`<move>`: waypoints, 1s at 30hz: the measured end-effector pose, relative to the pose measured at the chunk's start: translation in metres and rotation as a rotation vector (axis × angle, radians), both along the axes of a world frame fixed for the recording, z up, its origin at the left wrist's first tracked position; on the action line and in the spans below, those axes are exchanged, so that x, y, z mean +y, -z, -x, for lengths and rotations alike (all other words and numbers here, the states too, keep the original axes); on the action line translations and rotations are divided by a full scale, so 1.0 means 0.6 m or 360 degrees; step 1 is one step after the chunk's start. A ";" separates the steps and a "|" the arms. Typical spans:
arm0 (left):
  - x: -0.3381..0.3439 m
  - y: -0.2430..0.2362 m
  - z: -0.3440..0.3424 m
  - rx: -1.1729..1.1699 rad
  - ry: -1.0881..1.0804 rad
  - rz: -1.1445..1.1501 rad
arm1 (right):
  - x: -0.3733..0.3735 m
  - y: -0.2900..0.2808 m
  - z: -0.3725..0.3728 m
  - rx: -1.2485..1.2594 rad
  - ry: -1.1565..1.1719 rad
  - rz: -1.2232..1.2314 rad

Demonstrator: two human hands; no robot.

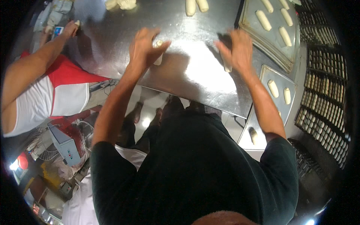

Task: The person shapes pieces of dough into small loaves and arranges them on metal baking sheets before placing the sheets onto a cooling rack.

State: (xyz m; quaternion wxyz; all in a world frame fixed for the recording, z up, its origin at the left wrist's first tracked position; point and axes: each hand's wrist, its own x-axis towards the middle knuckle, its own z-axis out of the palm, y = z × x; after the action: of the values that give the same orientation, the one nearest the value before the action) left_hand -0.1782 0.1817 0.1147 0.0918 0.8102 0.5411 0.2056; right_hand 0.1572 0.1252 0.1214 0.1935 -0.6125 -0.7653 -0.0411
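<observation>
On the shiny metal table, my left hand (144, 48) hovers beside a short pale dough roll (158, 60). The thumb stretches across the roll in view, and the fingers are apart, curving forward. Farther right, my right hand (240, 50) is spread with its thumb pointing left. A second dough roll (227, 66) lies by its thumb and palm, partly hidden by the hand. Whether either palm touches its roll is hard to tell. Two more dough rolls (191, 7) lie at the table's far edge of view, between my hands.
Metal trays (258, 41) with dough rolls stand at the right; a lower tray (265, 73) reaches beside my right forearm. Racks of filled trays (324, 80) line the far right. Dough lumps (125, 3) lie at the far left. A co-worker's arm (45, 56) reaches over the table's left side.
</observation>
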 end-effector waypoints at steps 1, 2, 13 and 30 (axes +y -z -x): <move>0.026 0.011 -0.019 -0.0096 0.0148 -0.0434 | 0.039 0.000 0.012 0.0105 -0.0018 0.0055; 0.039 0.042 -0.028 0.0044 0.0269 -0.0462 | 0.062 0.009 0.023 0.0212 -0.0033 0.0102; 0.065 0.093 -0.063 0.0246 0.0456 -0.0298 | 0.095 0.077 0.031 0.0068 -0.0290 0.0497; 0.008 0.084 -0.032 0.0219 0.0447 -0.0213 | 0.002 0.071 0.014 0.0168 -0.0264 0.0139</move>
State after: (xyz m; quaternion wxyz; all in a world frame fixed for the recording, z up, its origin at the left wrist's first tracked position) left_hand -0.1588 0.1865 0.0643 0.0282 0.8944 0.4127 0.1703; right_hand 0.1490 0.1267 0.0786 0.2094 -0.5562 -0.8032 0.0407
